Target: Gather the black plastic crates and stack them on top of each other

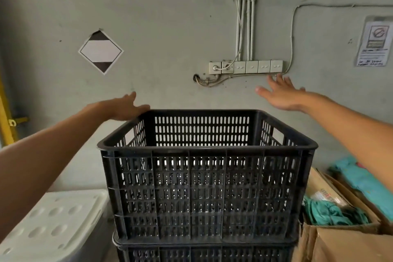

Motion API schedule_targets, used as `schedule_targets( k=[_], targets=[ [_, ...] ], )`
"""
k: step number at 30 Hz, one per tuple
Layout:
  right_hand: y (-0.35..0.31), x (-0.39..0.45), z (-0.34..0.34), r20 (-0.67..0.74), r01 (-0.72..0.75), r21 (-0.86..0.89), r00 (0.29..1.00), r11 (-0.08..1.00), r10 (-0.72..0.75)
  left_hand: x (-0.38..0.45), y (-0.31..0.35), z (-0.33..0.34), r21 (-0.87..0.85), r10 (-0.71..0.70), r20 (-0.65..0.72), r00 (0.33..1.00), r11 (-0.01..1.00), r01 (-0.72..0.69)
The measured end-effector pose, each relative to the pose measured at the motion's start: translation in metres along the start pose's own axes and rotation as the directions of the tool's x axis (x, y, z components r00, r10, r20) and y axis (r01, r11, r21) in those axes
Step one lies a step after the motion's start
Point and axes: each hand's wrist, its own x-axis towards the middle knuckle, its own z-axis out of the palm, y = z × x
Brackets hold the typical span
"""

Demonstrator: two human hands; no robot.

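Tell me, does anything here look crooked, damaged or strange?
The top crate sits squarely on the lower crate; the stack looks fine. Only the wall looks untidy: below the socket strip, loose wires hang out of a hole.

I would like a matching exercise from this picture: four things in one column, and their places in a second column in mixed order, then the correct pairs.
Things:
1. top black crate
2. white plastic lid
3. cardboard box
4. left hand

Places:
A. at the far left corner of the top crate's rim
B. low on the left side of the crates
C. stacked on another black crate
D. on the right side of the crates, with green cloth inside

Pairs: 1-C, 2-B, 3-D, 4-A
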Motion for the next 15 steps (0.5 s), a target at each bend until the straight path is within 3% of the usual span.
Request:
schedule_targets(
  k=[2,4,7,9,12,15],
  targets=[
    [-0.007,-0.004,-0.019,-0.103,0.033,-0.006,0.994,0.999,-0.033,-0.001,0.005,-0.014,-0.026,-0.002,-0.066,0.998,1.000,0.000],
    [0.002,-0.004,-0.014,-0.117,0.017,-0.023,0.993,1.000,-0.020,-0.002,0.003,-0.012,-0.011,-0.018,-0.098,0.995,1.000,0.017],
    [0.038,-0.008,0.035,0.178,-0.067,-0.113,0.980,0.991,0.087,-0.012,-0.002,0.026,0.038,-0.055,0.072,0.996,0.998,0.052],
    [0.054,-0.007,0.058,0.310,-0.133,-0.026,0.941,0.991,0.135,-0.015,-0.006,0.049,0.138,-0.083,0.133,0.988,0.988,0.065],
    [0.052,-0.007,0.056,0.284,-0.132,-0.002,0.950,0.991,0.127,-0.011,-0.009,0.046,0.132,-0.105,0.128,0.986,0.987,0.088],
    [0.049,-0.005,0.056,0.228,-0.124,-0.116,0.962,0.985,0.148,-0.013,-0.008,0.040,0.051,-0.085,0.101,0.991,0.996,0.080]
  ],
)
